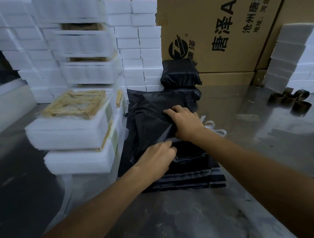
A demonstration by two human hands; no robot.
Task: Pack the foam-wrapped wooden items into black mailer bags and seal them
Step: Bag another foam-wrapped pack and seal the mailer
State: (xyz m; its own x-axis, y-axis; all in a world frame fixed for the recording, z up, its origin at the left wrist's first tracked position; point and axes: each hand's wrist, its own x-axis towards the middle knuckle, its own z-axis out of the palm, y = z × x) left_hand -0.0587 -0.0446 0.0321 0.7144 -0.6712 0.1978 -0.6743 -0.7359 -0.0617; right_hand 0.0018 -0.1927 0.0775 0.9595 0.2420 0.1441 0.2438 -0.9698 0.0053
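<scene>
At centre left of the frame, the left hand [157, 157] pinches the near edge of the black mailer bag [152, 119], fingers curled; just right, the right hand [184, 122] presses on its top with bent fingers. This looks like the sealing step: next, fold the flap down. The bag lies under both hands, beside foam-wrapped items [70, 133] at left.

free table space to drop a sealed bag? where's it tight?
Bare steel table in front of the flat mailer pile, and right of the right hand up to the cardboard tape cores. Tight on the left: foam-wrapped stacks butt against the black bag both hands are working on.
</scene>
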